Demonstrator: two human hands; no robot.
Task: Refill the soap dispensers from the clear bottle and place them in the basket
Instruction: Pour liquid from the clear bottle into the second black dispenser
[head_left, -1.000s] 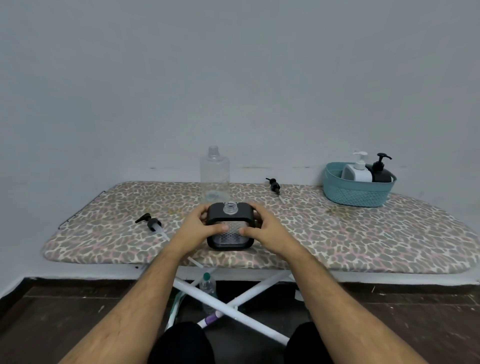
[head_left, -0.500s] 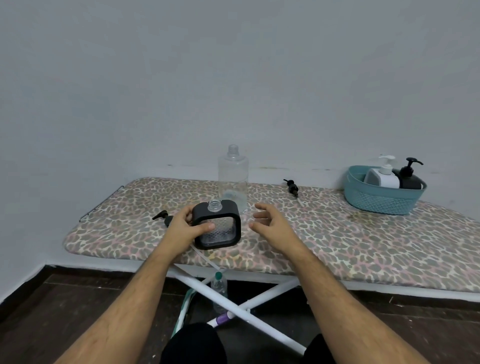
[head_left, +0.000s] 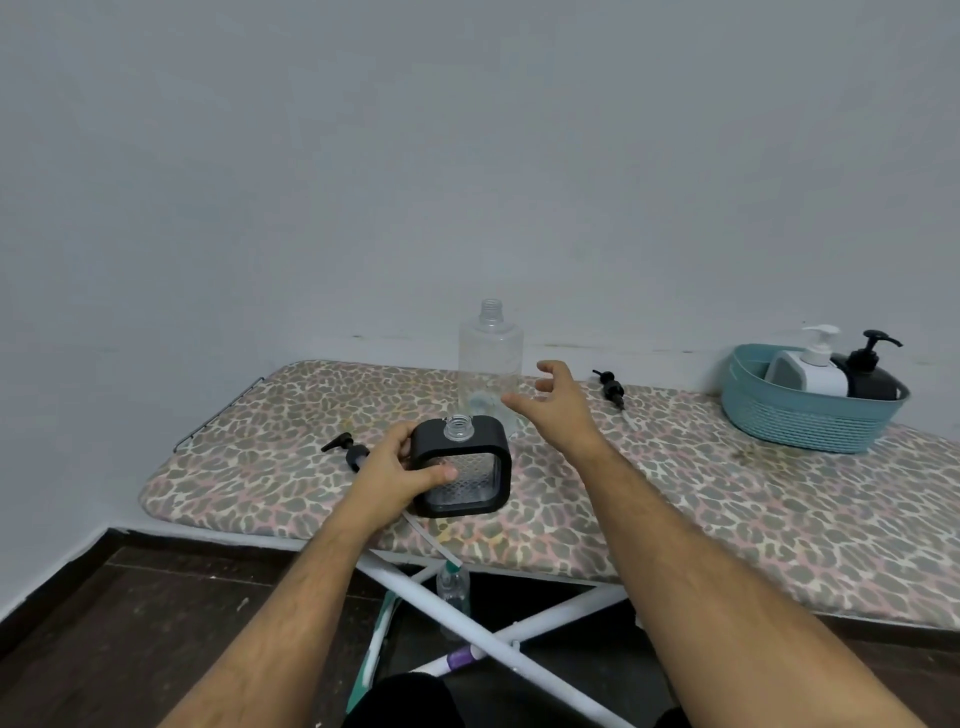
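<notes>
A square black soap dispenser (head_left: 462, 470) with a clear front and an uncapped neck stands on the leopard-print ironing board (head_left: 675, 499). My left hand (head_left: 397, 473) grips its left side. Behind it stands the tall clear bottle (head_left: 489, 358), cap off. My right hand (head_left: 558, 402) hovers open just right of the bottle, fingers spread, apart from it. A black pump head (head_left: 345, 449) lies left of my left hand, another pump head (head_left: 610, 387) lies further back on the right. The teal basket (head_left: 795, 421) at the far right holds a white dispenser (head_left: 810, 366) and a black dispenser (head_left: 872, 374).
The board's near edge runs just below the dispenser; white crossed legs (head_left: 467, 618) and a small bottle (head_left: 453, 584) stand under it. A grey wall rises right behind the board. Dark floor lies to the left.
My right hand let go of the square dispenser and moved up and back toward the clear bottle. My left hand keeps hold of the dispenser. The view shifted left.
</notes>
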